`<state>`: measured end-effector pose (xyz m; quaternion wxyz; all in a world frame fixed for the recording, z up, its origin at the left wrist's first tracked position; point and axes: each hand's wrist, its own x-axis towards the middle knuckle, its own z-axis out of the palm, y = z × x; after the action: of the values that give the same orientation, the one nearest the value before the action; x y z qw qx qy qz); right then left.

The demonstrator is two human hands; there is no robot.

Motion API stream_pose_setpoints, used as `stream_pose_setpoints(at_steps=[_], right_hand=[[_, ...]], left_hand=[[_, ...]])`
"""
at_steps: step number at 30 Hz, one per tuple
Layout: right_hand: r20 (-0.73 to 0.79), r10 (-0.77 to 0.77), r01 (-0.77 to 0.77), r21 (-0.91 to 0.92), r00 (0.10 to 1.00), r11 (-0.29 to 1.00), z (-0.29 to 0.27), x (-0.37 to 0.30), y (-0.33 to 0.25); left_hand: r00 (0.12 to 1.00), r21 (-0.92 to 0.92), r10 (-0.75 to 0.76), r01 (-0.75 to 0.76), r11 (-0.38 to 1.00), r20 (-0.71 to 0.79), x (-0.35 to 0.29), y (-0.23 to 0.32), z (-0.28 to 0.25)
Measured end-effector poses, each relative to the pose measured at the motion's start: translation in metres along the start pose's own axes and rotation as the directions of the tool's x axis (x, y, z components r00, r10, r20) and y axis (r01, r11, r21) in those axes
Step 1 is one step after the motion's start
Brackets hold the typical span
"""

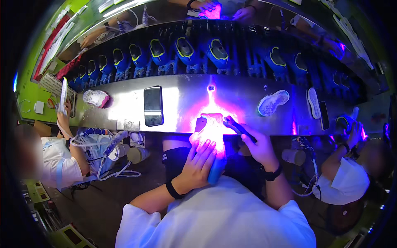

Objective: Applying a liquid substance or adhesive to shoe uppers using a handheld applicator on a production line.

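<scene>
Under a glaring violet light, a blue shoe [216,168] lies at the bench's front edge, one end toward my body. My left hand [199,163] grips it, fingers laid across its side. The glare washes out its far part. A dark rounded piece [201,123] shows by its far left side; I cannot tell what it is. My right hand [261,146] is closed around a slim dark tool [233,124], its tip close to the lit far end of the shoe. The tool's exact kind is unclear.
On the metal bench [124,107] lie a phone [153,106], a pale sole [96,98] on the left and another sole [273,103] on the right. Behind, a rack carries a row of blue shoes [185,48]. Co-workers sit on both sides; the left one's hand [64,118] holds a white sole.
</scene>
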<state>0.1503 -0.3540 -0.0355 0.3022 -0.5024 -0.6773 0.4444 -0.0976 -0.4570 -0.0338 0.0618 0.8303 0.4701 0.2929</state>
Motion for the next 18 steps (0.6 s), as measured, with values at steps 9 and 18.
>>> stream_pose_setpoints(at_steps=[9, 18], right_hand=[[0.106, 0.164, -0.180, 0.159, 0.981, 0.971, 0.021, 0.000, 0.037], [0.077, -0.134, 0.102, 0.330, 0.988, 0.938, 0.031, -0.013, 0.029]], left_hand=[[0.998, -0.083, 0.044, -0.040, 0.996, 0.048, 0.001, -0.024, 0.007], [1.000, 0.153, 0.017, -0.021, 0.988, 0.024, -0.008, -0.029, 0.011]])
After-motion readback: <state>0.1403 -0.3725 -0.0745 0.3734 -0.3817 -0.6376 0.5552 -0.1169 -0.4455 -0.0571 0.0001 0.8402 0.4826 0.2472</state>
